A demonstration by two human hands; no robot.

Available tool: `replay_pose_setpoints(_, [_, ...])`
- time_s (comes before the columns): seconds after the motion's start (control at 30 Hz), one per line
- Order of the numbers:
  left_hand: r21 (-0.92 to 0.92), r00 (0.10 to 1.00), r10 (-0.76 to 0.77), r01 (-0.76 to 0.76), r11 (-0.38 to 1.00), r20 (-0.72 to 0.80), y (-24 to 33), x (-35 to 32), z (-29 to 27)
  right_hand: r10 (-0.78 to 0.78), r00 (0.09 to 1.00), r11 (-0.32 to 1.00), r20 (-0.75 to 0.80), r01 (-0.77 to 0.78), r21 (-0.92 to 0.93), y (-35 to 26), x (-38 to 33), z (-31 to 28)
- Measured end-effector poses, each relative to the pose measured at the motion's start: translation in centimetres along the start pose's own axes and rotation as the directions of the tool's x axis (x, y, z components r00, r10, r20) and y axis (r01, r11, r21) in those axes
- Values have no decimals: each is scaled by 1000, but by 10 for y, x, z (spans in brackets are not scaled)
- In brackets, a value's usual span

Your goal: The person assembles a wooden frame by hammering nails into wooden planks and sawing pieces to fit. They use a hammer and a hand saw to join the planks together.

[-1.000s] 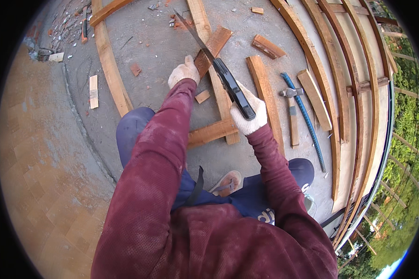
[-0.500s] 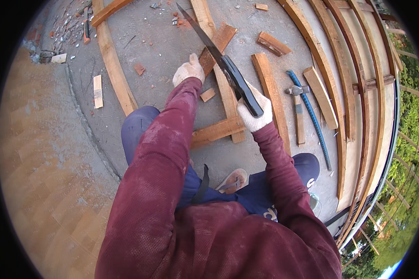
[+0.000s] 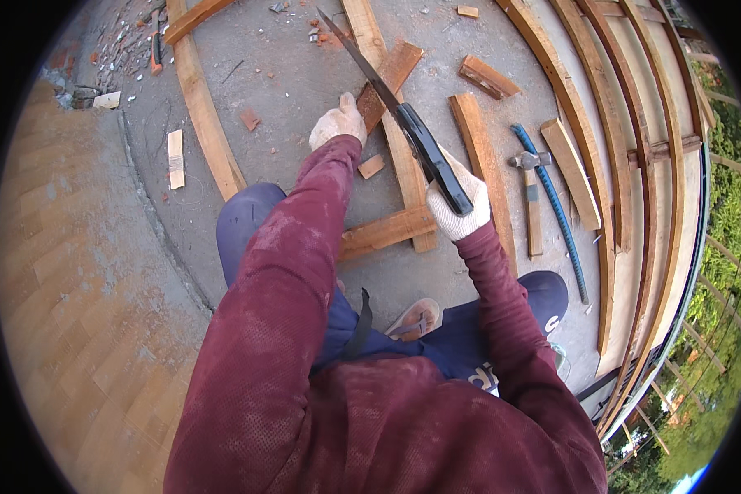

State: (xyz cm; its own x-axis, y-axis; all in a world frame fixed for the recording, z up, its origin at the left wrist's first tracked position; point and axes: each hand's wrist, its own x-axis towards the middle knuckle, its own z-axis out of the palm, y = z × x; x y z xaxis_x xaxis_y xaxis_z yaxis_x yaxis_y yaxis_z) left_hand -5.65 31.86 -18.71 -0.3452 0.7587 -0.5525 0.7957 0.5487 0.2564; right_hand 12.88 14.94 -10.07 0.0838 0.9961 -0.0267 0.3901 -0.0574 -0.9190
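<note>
My right hand [image 3: 463, 199], in a white glove, grips the black handle of a handsaw [image 3: 433, 154]. Its long, dark blade slants up and away to the left, crossing a short reddish-brown wood piece [image 3: 402, 67]. My left hand [image 3: 337, 123], gloved too, is closed on the near end of that piece, its thumb pointing up. The piece lies slantwise over a longer pale plank [image 3: 405, 170]. How deep the blade's edge sits in the wood, if at all, is hidden.
A crosspiece of timber [image 3: 387, 233] lies by my knees. To the right are a loose beam [image 3: 480, 156], a hammer [image 3: 531, 198], a blue ribbed bar [image 3: 561, 212] and long curved-looking battens [image 3: 605, 123]. Small offcuts and rubble [image 3: 123, 49] litter the concrete; an orange-handled tool [image 3: 156, 58] lies far left.
My right hand and the saw have shifted slightly back toward me and to the right. My left hand keeps its hold on the wood piece.
</note>
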Motion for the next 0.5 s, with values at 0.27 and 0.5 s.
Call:
replay_pose_setpoints(0.27, [40,1000,-8,8,999,-11,-6,-3,3,149,988,952,42,-131,-277,-69,-130,-63])
replay_pose_setpoints(0.5, [68,998,45,-42,997,-48,-8,-12,12,-59,998,998,34,60,-31,11,6,-1])
